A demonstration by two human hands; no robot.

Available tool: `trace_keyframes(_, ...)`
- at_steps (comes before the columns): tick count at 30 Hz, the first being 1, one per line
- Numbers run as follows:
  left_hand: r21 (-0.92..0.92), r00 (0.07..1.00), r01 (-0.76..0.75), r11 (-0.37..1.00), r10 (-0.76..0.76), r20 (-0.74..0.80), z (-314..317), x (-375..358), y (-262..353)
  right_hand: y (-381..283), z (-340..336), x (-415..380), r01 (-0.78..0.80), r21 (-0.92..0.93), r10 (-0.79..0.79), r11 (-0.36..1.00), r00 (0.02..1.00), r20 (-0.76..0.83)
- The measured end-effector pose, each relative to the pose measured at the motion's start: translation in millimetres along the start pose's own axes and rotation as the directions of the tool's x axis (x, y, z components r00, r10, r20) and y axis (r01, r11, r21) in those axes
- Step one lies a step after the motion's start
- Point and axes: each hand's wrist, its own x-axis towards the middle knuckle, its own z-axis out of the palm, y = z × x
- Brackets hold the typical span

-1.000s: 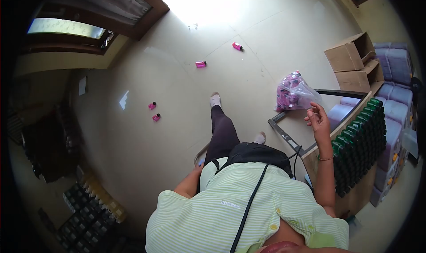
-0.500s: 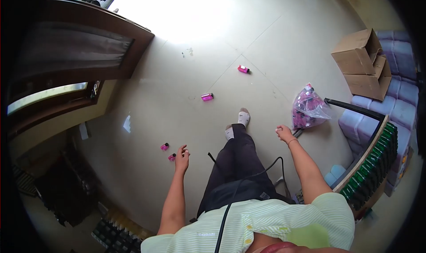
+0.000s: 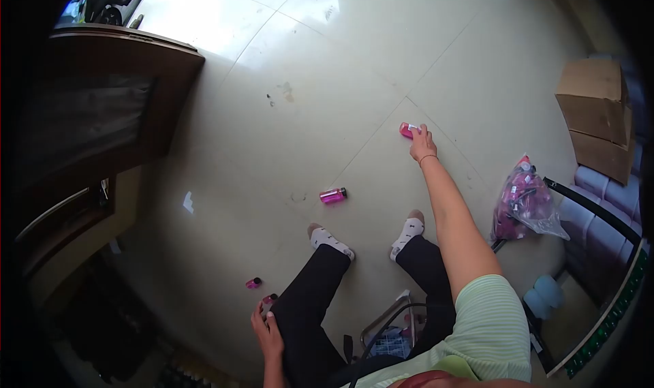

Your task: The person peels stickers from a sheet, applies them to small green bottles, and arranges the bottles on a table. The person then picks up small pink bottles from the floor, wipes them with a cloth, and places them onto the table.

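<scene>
My right hand (image 3: 423,144) is stretched far forward over the floor, its fingers closed around the cap end of a pink bottle (image 3: 407,130) that lies on its side. The hand covers the cap. My left hand (image 3: 267,330) is beside my left knee, fingers apart and holding nothing. Just beyond its fingertips lies a small pink bottle (image 3: 268,299) with a dark cap, partly hidden by the leg. Another small pink bottle (image 3: 253,283) lies a little farther off. A pink bottle with a black cap (image 3: 333,196) lies in front of my feet.
A clear plastic bag (image 3: 521,204) full of pink bottles stands on the right. Behind it are cardboard boxes (image 3: 595,109) and purple wrapped packs (image 3: 599,207). A rack with green items (image 3: 613,327) is at lower right. A wooden door (image 3: 122,81) stands at left.
My right hand has moved from beside the bag out to the far pink bottle and taken hold of it. My feet have spread apart. My left hand has come down to my knee.
</scene>
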Motion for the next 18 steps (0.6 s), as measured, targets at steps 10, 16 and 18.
trace_keyframes(10,0.085,0.999,-0.032,0.996,0.035,-0.036,-8.2,32.9,-4.4,-7.7,98.6,27.4,-0.067,0.064,0.059,0.996,0.991,0.122)
trace_keyframes(16,0.045,0.976,-0.215,0.976,0.212,0.055,2.6,4.8,9.0,-72.4,92.0,-144.4,0.236,0.458,-0.429,0.857,0.819,0.382)
trace_keyframes(18,0.025,0.937,-0.336,0.941,0.332,0.113,12.2,-5.7,16.6,-101.9,77.5,-218.1,0.301,0.558,-0.593,0.774,0.653,0.47)
